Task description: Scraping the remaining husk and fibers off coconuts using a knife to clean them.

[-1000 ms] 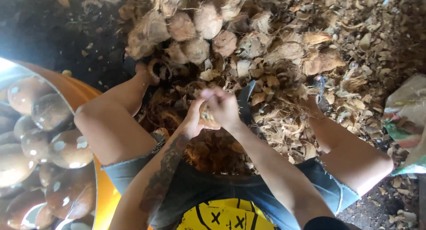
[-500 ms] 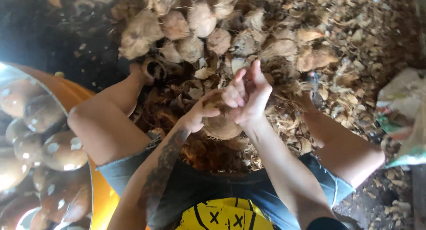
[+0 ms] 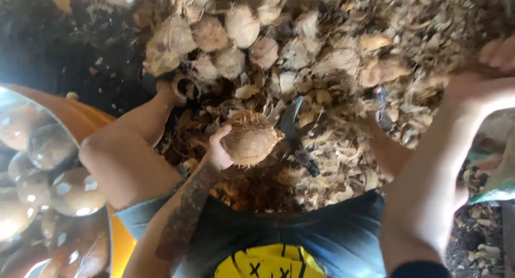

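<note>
Holding a half-husked coconut over the blade

I am gripping the coconut (image 3: 251,139) in my left hand (image 3: 219,152), fingers closed around it, just beside the upright blade (image 3: 292,129); my right hand (image 3: 477,90) is swinging out wide, blurred, so I cannot tell its grip. A slip could be driving my palm onto that edge. I am sitting over a husk pile (image 3: 343,58), with an orange tub (image 3: 64,122) of peeled nuts at my left.

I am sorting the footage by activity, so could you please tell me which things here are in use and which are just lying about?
In use:
- left hand gripping the husked coconut
- right hand, raised and blurred
- dark blade upright beside the coconut

Lying about:
- unhusked coconuts piled beyond
- loose husk scraps
- orange tub of peeled coconuts
</note>
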